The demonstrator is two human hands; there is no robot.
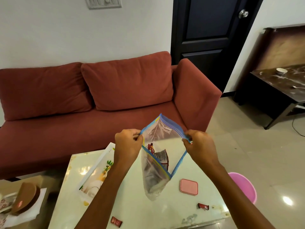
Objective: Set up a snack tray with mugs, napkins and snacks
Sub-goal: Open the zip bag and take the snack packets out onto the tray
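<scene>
A clear zip bag (155, 177) with a blue seal hangs above the glossy white table (181, 210), its mouth pulled wide. My left hand (127, 143) pinches the left side of the mouth and my right hand (200, 144) pinches the right side. Red-wrapped snacks (151, 148) show inside the bag. Two small red wrapped candies lie on the table, one (203, 206) at the right and one (116, 221) near the front edge. A white tray (97, 171) with a fruit print lies on the table's left part, partly hidden by my left forearm.
A pink square lid (189, 187) lies on the table right of the bag. A pink bucket (244, 185) stands on the floor at the right. A brown round object (26, 198) rests on cloth at the lower left. A red sofa (99, 96) lies behind the table.
</scene>
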